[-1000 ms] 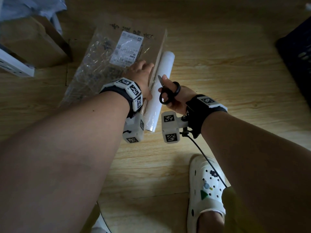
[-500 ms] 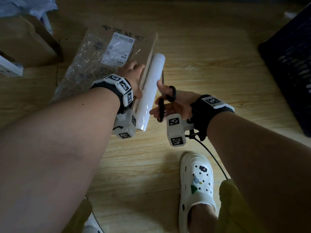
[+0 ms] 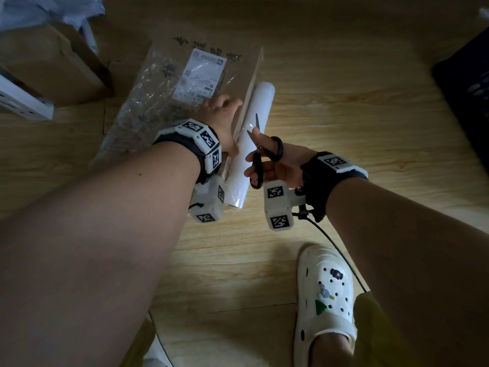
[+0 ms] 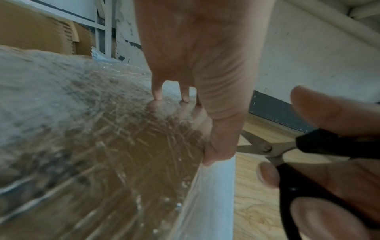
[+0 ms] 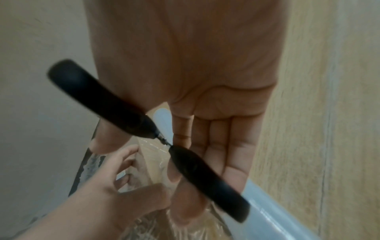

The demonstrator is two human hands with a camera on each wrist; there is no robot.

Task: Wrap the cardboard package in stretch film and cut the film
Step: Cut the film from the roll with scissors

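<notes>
The flat cardboard package (image 3: pixel 161 102) lies on the wooden floor under crinkled film, with a white label (image 3: pixel 201 75) on top. My left hand (image 3: pixel 223 109) presses down near its right edge with straight fingers (image 4: pixel 157 92); the thumb (image 4: pixel 218 146) rests at the edge beside the white film roll (image 3: pixel 255 128). The roll lies along the package's right side. My right hand (image 3: pixel 272 165) holds black-handled scissors (image 3: pixel 260 160) over the roll. Their handles (image 5: pixel 115 104) are spread and the blades (image 4: pixel 252 146) stand apart, pointing towards the left thumb.
A brown cardboard box (image 3: pixel 53 64) and a white panel (image 3: pixel 23 102) stand at the upper left, with pale plastic (image 3: pixel 39 9) behind them. A dark crate (image 3: pixel 468 96) is at the right edge. My foot in a white clog (image 3: pixel 325 295) is near the bottom.
My right hand has turned the scissors upright over the roll and spread the handles, so the blades stand apart. My left hand stays pressed on the package.
</notes>
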